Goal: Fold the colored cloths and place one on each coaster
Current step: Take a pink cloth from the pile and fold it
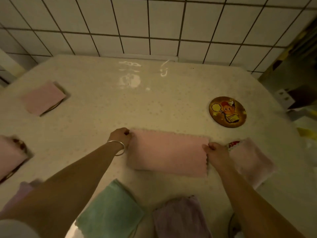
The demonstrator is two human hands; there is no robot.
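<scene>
A pink cloth (169, 153) lies folded in half as a long rectangle in the middle of the table. My left hand (121, 136) pinches its far left corner. My right hand (217, 152) pinches its right edge. A round brown coaster (227, 112) with a cartoon picture lies bare at the far right. Folded pink cloths cover coasters at the far left (42, 98) and at the left edge (9, 156). A pale pink folded cloth (252, 160) sits on a coaster just right of my right hand. Near me lie a green cloth (110, 209) and a purple cloth (180, 219).
The table (137, 103) has a glossy pale dotted cover and meets a white tiled wall (154, 26) at the back. Dark clutter (295, 93) stands off the table's right corner. A lilac cloth (22, 191) shows under my left forearm.
</scene>
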